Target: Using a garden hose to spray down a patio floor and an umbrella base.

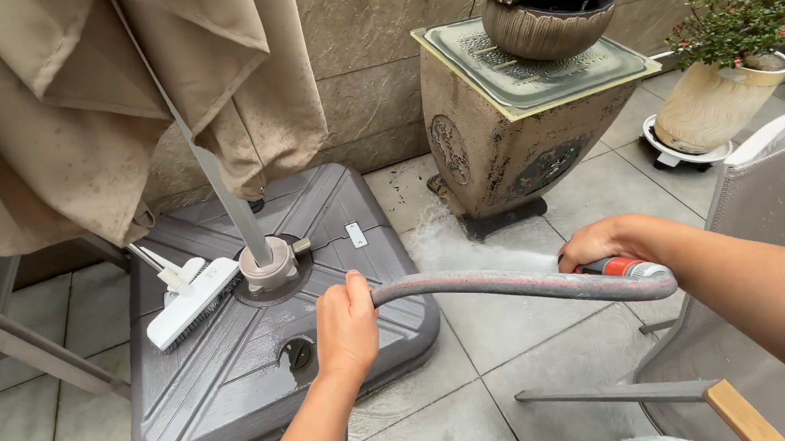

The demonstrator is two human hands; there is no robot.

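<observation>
The left hand [346, 325] is closed around a grey garden hose [507, 284], gripping it near the middle of the scene, above the near right part of a grey square parasol base [229, 388]. The hose runs from that grip rightward in a shallow arc to the right hand [597, 245], which is closed on the hose end at an orange and grey nozzle fitting [624, 266]. A white spray of water [468, 243] leaves the right hand toward the left and far side, striking the wet floor tiles [502, 333] at the foot of a weathered stone pedestal [506, 139]. The pedestal carries a bowl-shaped fountain [549, 21]. On the base, a white scrubbing brush [191, 304] lies just left of the grey pole [225, 195], touching the collar area; a folded beige canopy [80, 104] hangs above. At far right stands a potted shrub [724, 87] on a wheeled stand. A grey chair [761, 222] occupies the near right, partly behind the right forearm.
</observation>
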